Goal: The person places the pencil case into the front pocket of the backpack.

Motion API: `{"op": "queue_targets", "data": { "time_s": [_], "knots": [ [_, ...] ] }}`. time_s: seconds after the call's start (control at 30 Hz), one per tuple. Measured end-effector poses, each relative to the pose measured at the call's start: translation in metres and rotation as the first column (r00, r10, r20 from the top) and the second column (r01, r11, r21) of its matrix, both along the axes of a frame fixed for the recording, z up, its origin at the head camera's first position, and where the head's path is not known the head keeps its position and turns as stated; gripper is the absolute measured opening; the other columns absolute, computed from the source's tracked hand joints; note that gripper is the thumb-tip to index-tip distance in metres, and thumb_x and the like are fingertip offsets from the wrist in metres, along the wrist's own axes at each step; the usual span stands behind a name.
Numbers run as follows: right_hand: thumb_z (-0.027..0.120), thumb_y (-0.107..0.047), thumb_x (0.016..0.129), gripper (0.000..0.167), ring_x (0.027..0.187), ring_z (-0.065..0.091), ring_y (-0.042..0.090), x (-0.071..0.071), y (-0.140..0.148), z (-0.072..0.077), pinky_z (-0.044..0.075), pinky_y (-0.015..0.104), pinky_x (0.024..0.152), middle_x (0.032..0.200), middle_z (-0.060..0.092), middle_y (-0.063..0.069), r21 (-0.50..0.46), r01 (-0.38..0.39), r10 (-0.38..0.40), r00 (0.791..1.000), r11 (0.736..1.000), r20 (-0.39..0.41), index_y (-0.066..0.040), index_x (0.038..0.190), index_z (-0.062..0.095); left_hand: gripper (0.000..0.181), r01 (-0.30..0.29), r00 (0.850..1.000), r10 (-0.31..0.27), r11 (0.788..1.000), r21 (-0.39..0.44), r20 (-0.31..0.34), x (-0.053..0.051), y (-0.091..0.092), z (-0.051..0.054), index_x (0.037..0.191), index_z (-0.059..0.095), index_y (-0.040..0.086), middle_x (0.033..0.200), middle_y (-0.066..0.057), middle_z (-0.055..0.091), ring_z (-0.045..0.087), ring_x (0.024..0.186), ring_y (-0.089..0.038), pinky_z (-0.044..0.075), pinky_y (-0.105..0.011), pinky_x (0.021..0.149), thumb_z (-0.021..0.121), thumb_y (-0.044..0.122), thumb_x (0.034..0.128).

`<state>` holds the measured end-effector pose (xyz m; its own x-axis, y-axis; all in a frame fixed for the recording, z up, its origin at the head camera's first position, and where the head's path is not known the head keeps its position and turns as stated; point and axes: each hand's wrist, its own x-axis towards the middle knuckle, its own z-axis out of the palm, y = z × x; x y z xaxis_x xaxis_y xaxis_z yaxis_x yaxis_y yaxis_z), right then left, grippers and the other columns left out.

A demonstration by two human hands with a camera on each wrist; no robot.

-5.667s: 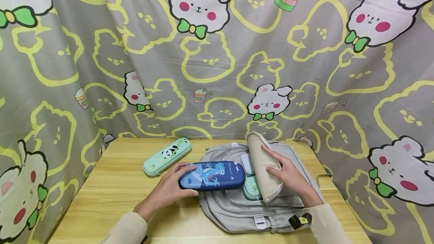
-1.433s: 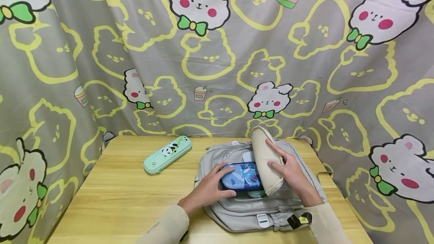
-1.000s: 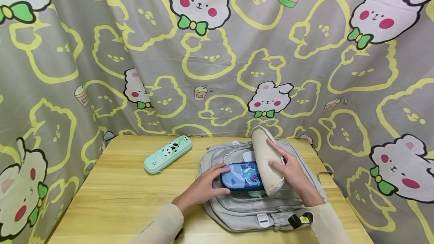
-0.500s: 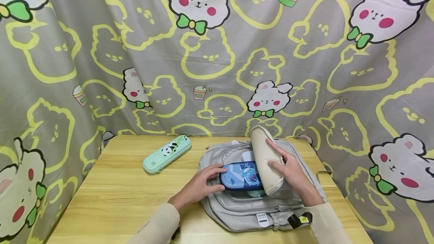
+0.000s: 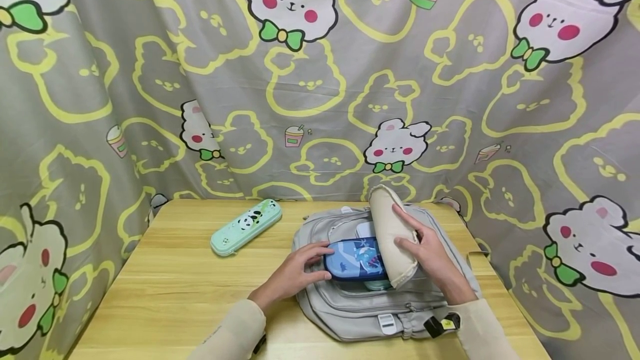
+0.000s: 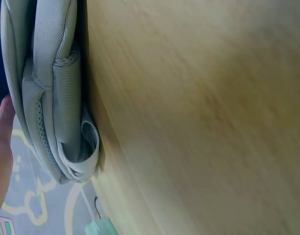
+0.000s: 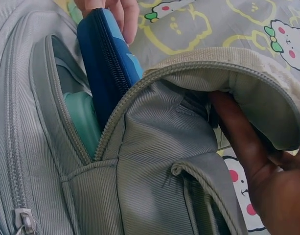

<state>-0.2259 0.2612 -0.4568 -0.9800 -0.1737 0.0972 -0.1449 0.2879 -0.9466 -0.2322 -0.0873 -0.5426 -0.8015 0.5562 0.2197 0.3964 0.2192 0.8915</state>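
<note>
A grey backpack (image 5: 345, 315) lies on the table, its front pocket unzipped. Partway inside that pocket sits a blue dinosaur pencil case (image 5: 350, 260), its right part covered by the beige-lined pocket flap (image 5: 392, 238). My left hand (image 5: 295, 271) holds the case's left end between thumb and fingers; the right wrist view shows these fingers (image 7: 127, 17) at the end of the case. My right hand (image 5: 427, 251) grips the flap and keeps it raised. Beneath the blue case a mint green case (image 7: 83, 115) shows in the pocket, and a pale case (image 5: 366, 230) lies behind it.
A mint panda pencil case (image 5: 247, 226) lies on the table (image 5: 200, 293) to the left of the backpack. A patterned curtain (image 5: 310, 99) hangs behind and on both sides. A white strap buckle (image 5: 387, 324) lies at the backpack's near side.
The blue pencil case has moved right, from over the backpack into the pocket under the flap. My left hand has since slid slightly left to its end. The right hand still holds the flap.
</note>
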Motion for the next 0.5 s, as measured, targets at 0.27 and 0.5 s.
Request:
{"op": "queue_targets", "data": {
  "time_s": [0.27, 0.5],
  "knots": [
    [0.07, -0.01, 0.104, 0.073, 0.164, 0.022, 0.038, 0.001, -0.001, 0.0, 0.045, 0.006, 0.101, 0.182, 0.02, 0.01, 0.004, 0.006, -0.006, 1.0, 1.0, -0.006, -0.024, 0.17, 0.041, 0.052, -0.005, 1.0, 0.005, 1.0, 0.009, -0.008, 0.003, 0.005, 0.004, 0.148, 0.067, 0.014, 0.167, -0.018, 0.049, 0.052, 0.153, -0.034, 0.047, -0.039, 0.124, 0.082, 0.026, 0.0997],
    [0.07, -0.011, 0.105, 0.074, 0.164, 0.023, 0.038, 0.001, -0.003, -0.002, 0.046, 0.007, 0.1, 0.183, 0.02, 0.006, -0.002, 0.008, -0.008, 1.0, 1.0, -0.003, -0.023, 0.17, 0.04, 0.052, -0.005, 1.0, 0.005, 1.0, 0.011, -0.012, 0.004, 0.015, 0.005, 0.147, 0.067, 0.011, 0.167, -0.018, 0.049, 0.051, 0.154, -0.033, 0.047, -0.038, 0.124, 0.083, 0.024, 0.099]
  ]
}}
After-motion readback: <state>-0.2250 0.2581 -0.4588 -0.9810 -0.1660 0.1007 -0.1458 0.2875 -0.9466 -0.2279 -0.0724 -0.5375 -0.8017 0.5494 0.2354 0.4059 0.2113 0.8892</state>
